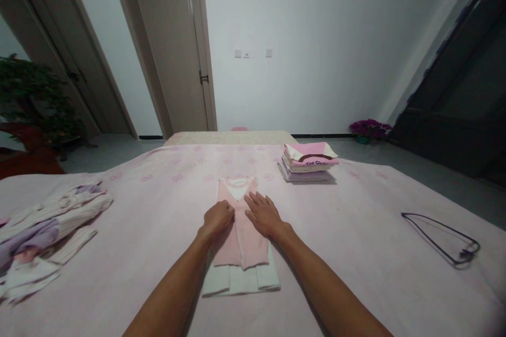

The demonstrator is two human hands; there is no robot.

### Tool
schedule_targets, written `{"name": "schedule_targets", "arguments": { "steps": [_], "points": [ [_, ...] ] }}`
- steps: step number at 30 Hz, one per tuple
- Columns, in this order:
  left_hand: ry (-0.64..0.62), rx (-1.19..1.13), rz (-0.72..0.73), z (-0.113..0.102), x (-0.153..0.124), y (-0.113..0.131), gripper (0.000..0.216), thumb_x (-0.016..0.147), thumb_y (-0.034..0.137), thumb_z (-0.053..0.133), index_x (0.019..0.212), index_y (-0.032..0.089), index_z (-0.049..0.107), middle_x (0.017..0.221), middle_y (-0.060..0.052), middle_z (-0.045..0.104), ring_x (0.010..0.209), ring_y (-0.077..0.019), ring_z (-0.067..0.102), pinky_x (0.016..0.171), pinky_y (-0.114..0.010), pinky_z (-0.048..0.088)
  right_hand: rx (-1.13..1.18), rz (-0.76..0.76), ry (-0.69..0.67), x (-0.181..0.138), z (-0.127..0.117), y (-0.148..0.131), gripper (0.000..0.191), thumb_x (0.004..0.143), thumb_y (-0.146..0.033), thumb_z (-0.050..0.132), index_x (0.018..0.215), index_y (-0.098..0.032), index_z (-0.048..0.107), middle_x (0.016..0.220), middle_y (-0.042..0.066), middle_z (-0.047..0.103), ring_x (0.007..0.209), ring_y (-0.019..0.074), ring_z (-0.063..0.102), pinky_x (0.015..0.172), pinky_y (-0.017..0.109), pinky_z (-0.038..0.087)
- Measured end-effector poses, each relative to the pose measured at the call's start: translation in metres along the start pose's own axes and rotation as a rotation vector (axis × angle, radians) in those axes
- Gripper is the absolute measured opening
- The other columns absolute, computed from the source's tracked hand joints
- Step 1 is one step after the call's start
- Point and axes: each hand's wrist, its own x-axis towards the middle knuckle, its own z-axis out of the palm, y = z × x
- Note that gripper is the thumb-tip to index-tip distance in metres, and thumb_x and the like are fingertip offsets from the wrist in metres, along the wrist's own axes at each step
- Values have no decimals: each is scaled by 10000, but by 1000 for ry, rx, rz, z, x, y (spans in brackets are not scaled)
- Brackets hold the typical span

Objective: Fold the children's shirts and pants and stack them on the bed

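Faces a white wall past a broad pink sheet, with a brown door toward the left. Has a loose heap of clothes on the sheet at far left, well apart from the pink top laid flat in the middle, neckline away, with pale cloth showing below the hem. Seems to be at the smoothing and squaring step. For the next move, calls for a light touch: edges lined up, layers pressed together, no creases dragged in. Beyond the top and to the right, has a tidy stack of folded clothes, with a pink and white lettered piece uppermost. At far right, has a black wire loop lying by itself. Rests the right hand on the top's right side, fingers spread, palm down, holding nothing. Sets the left hand on the opposite side, fingers curled under; cannot tell whether pinching cloth or merely pressing. Sees one clear container: on the floor by the wall, a green pot of purple flowers.
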Motion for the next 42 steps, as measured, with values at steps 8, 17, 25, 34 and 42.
{"name": "schedule_targets", "arguments": {
  "steps": [8, 17, 25, 34, 42],
  "points": [
    [3, 102, 24, -11, -8, 9, 377, 959, 371, 392, 1011, 142, 687, 1090, -172, 735, 992, -291, 700, 768, -344, 458, 43, 38, -7, 4, 18, 10, 645, 1018, -525, 300, 1592, -234, 264, 1665, 49, 207, 1538, 241, 132, 1230, 467, 56],
    [167, 172, 105, -7, -16, 7, 285, 944, 374, 476, 945, 180, 685, 1039, -123, 713, 988, -291, 669, 859, -413, 446, 74, 34, -22, 3, 14, 10, 656, 1022, -521, 279, 1594, -201, 258, 1667, 60, 193, 1542, 240, 113, 1234, 472, 52],
    [257, 104, 643, 24, -28, -17, 413, 1019, 362, 408, 1342, 178, 590, 1449, -130, 562, 1365, -264, 488, 1125, -421, 384, 62, -12, -35, -15, 9, -2, 703, 1011, -506, 320, 1591, -117, 242, 1662, 131, 179, 1543, 258, 107, 1236, 488, 71],
    [150, 258, 634, 36, -36, -40, 661, 1000, 525, 409, 1548, 158, 360, 1618, -160, 308, 1508, -312, 261, 1202, -536, 272, 5, -94, -35, -41, 9, -8, 631, 1018, -450, 359, 1571, -150, 310, 1659, 134, 183, 1540, 253, 134, 1240, 504, 94],
    [451, -5, 493, 27, 11, -61, 481, 1020, 329, 341, 1447, 163, 488, 1466, -136, 555, 1379, -251, 497, 1158, -464, 398, 37, -76, -34, -44, 7, -6, 614, 1028, -474, 335, 1565, -177, 331, 1664, 110, 179, 1539, 237, 140, 1245, 491, 86]
  ]
}}
